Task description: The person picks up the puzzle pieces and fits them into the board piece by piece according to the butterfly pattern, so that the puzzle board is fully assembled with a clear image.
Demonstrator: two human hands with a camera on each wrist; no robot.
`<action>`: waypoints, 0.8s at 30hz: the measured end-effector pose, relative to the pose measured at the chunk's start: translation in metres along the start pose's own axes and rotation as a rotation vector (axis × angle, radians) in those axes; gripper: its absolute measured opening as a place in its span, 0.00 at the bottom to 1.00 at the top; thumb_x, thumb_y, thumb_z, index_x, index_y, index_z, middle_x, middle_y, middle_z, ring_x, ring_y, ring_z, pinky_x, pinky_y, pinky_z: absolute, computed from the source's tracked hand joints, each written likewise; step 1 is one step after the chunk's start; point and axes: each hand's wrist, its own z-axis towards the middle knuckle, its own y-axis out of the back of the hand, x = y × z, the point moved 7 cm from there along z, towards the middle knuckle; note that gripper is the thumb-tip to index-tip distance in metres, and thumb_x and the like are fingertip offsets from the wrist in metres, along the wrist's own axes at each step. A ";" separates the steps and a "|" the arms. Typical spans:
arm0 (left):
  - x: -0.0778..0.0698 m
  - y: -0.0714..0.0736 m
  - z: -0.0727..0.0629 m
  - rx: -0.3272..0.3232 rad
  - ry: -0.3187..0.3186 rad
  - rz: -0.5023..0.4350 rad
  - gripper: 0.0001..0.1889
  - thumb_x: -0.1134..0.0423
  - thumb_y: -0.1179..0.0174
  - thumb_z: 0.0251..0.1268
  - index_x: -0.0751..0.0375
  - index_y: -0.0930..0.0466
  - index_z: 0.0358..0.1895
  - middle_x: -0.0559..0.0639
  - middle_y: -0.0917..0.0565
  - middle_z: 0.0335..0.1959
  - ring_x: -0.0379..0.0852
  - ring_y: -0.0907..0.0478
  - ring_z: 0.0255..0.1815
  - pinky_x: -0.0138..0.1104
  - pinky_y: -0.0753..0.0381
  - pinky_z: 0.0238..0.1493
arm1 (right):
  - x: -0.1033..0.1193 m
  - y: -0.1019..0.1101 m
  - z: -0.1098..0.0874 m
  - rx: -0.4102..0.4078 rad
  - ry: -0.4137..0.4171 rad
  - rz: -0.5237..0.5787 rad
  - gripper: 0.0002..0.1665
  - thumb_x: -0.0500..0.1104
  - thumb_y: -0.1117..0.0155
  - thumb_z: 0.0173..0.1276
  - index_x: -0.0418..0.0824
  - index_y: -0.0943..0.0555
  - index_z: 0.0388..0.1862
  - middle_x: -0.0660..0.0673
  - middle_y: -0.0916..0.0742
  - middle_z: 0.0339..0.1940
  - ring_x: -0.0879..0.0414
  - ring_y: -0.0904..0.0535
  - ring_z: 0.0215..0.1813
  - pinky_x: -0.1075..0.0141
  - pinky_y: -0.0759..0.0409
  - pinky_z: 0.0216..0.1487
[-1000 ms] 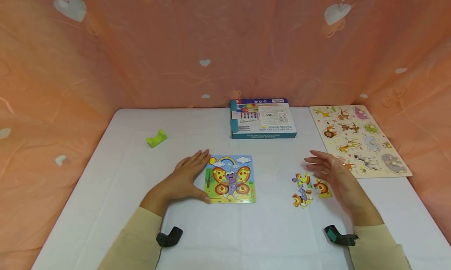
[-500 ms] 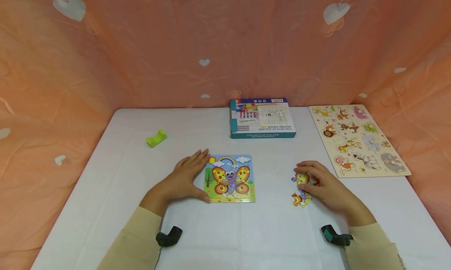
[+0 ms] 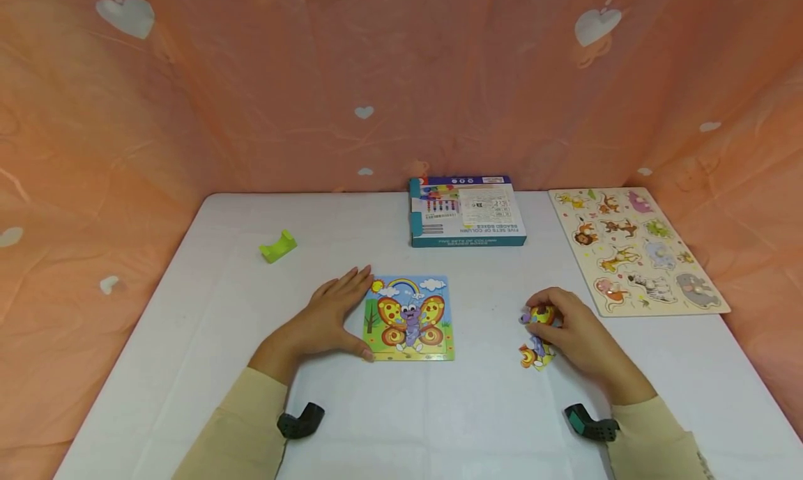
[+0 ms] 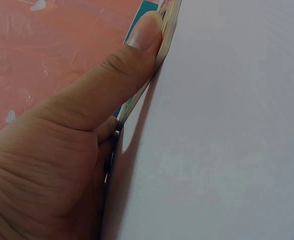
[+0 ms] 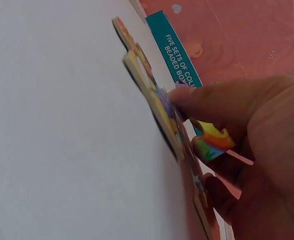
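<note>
A square butterfly puzzle board (image 3: 410,318) lies in front of me in the head view. My left hand (image 3: 325,318) rests along its left side, fingers stretched out to the upper corner and thumb (image 4: 144,32) on the lower one. To the right, my right hand (image 3: 580,337) pinches a yellow-and-orange puzzle piece (image 3: 542,315) between thumb and fingers. That piece (image 5: 214,140) appears tilted up off the table in the right wrist view. Just below it lies a purple-and-orange puzzle piece (image 3: 532,355). The other piece by the right hand is mostly hidden under the fingers.
At the back stands a teal-and-white box (image 3: 467,215) of beaded toys. A wooden animal puzzle board (image 3: 633,253) lies at the back right. A small green curved block (image 3: 279,246) sits at the left. An orange curtain (image 3: 282,90) hangs behind the white table (image 3: 401,424).
My right hand has come left and down from above the loose pieces and now pinches one of them. The left hand and butterfly board have not visibly moved.
</note>
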 end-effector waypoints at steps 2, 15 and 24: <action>0.000 0.000 0.000 0.000 0.004 0.002 0.74 0.35 0.13 0.40 0.64 0.47 0.88 0.54 0.52 0.91 0.55 0.63 0.90 0.58 0.62 0.85 | 0.001 0.000 0.000 -0.023 -0.003 0.008 0.17 0.36 0.23 0.74 0.40 0.16 0.58 0.43 0.14 0.55 0.47 0.26 0.53 0.64 0.27 0.53; 0.000 0.000 0.001 0.000 0.005 0.007 0.74 0.35 0.13 0.40 0.64 0.46 0.88 0.54 0.51 0.90 0.56 0.63 0.90 0.59 0.61 0.85 | 0.014 -0.006 -0.005 -0.088 -0.040 0.204 0.18 0.39 0.32 0.82 0.42 0.13 0.67 0.42 0.14 0.44 0.51 0.23 0.38 0.66 0.24 0.35; 0.000 0.000 0.001 -0.003 0.011 0.000 0.75 0.35 0.12 0.39 0.64 0.46 0.88 0.54 0.51 0.90 0.57 0.62 0.90 0.59 0.61 0.84 | 0.034 -0.035 0.000 0.031 0.020 0.537 0.20 0.25 0.36 0.79 0.26 0.27 0.65 0.31 0.12 0.50 0.51 0.10 0.45 0.64 0.11 0.46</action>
